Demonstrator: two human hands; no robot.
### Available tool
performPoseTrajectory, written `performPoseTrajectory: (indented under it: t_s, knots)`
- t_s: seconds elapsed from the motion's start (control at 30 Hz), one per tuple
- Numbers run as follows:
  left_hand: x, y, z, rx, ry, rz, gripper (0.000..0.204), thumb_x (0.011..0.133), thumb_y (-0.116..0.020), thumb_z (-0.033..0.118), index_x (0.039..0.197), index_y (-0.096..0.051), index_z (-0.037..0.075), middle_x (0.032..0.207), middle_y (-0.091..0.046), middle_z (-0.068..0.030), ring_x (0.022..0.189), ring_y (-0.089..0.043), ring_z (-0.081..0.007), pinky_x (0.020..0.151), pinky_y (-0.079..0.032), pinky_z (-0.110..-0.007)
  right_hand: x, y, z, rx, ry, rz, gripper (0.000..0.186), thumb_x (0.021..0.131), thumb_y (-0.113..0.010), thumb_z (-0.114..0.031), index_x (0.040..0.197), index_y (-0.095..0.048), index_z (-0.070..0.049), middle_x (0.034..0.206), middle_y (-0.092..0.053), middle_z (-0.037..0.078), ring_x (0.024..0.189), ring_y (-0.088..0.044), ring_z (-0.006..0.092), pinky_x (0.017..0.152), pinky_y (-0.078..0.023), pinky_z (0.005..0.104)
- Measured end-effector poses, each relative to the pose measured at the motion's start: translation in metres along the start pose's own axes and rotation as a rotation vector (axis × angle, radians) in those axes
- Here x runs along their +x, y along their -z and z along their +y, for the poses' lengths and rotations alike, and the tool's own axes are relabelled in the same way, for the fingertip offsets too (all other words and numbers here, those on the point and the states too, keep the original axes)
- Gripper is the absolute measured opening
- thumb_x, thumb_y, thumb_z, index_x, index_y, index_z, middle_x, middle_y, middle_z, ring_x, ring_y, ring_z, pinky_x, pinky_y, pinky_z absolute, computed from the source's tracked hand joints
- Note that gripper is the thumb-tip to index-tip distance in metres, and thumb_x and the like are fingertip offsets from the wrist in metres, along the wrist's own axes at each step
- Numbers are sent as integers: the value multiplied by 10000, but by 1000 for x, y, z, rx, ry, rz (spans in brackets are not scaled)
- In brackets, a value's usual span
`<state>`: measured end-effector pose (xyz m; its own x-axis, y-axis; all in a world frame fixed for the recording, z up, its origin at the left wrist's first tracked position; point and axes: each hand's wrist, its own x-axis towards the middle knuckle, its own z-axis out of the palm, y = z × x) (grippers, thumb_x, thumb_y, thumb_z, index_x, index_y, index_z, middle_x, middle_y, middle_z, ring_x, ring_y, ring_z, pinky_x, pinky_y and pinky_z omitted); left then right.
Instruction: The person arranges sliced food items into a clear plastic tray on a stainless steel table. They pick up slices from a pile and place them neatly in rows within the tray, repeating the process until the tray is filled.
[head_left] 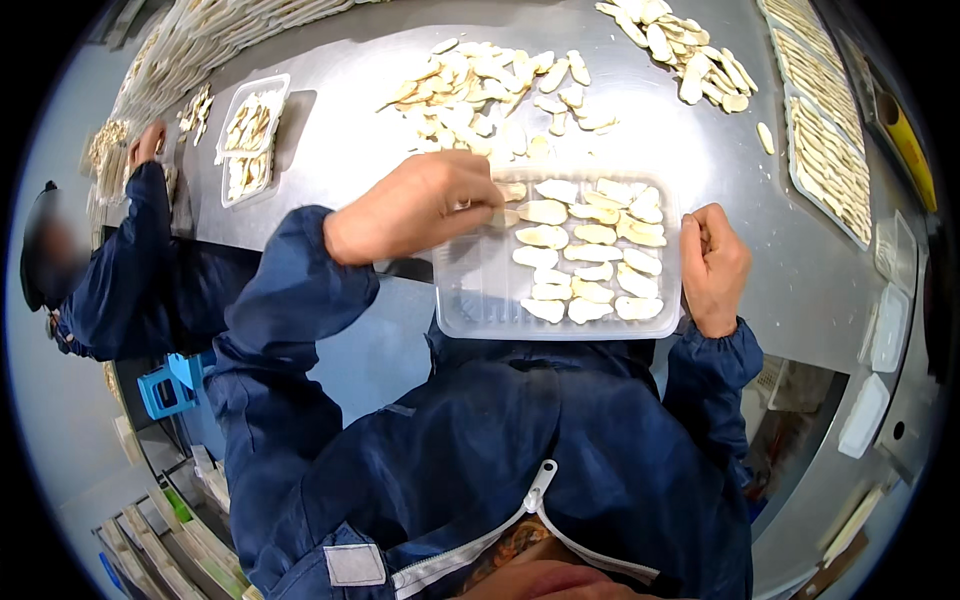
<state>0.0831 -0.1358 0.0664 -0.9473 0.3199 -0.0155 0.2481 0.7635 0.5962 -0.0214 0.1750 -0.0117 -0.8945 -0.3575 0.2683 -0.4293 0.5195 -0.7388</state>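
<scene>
The left hand (pixel 420 205) covers the slice its fingertips pinch, so little of it shows. The right hand (pixel 714 268) hides the tray's (pixel 480 300) right rim. A co-worker's (pixel 110 280) face is blurred. Filled trays (pixel 830 150) at the right edge are too distorted to read.

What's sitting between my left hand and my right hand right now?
In the head view, the clear plastic tray with rows of pale slices lies between left hand and right hand.
</scene>
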Motion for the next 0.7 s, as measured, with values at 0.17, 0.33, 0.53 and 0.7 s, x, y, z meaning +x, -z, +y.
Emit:
performPoseTrajectory:
  t_s: [0.17,0.33,0.53,0.7]
  knots:
    - [-9,-16,4,84,7,17,158,839,-702,30,993,-695,-8,886,-637,-133,819,-613,-301,730,-505,-385,2,0,1,-23,33,4,150,900,-622,-85,785,-557,-13,593,-540,102,502,-503,181,509,-396,320]
    - [14,-5,-16,230,-50,269,193,842,-691,42,1029,-675,-2,873,-619,-132,821,-614,-293,718,-510,-385,2,0,0,-64,30,10,154,897,-624,-84,778,-558,-11,591,-545,104,498,-509,182,507,-399,324]
    - [59,1,-44,351,-53,121,158,841,-648,47,986,-706,24,925,-605,-114,919,-602,-291,803,-489,-386,2,-1,-2,-37,20,19,143,893,-625,-83,785,-561,-16,595,-555,113,491,-512,206,507,-402,326]
    - [69,6,-47,407,-123,34,149,831,-676,26,979,-664,37,919,-575,-86,874,-591,-278,748,-502,-381,1,0,-1,-43,21,5,143,893,-626,-81,785,-559,-15,598,-559,115,497,-523,207,509,-409,330]
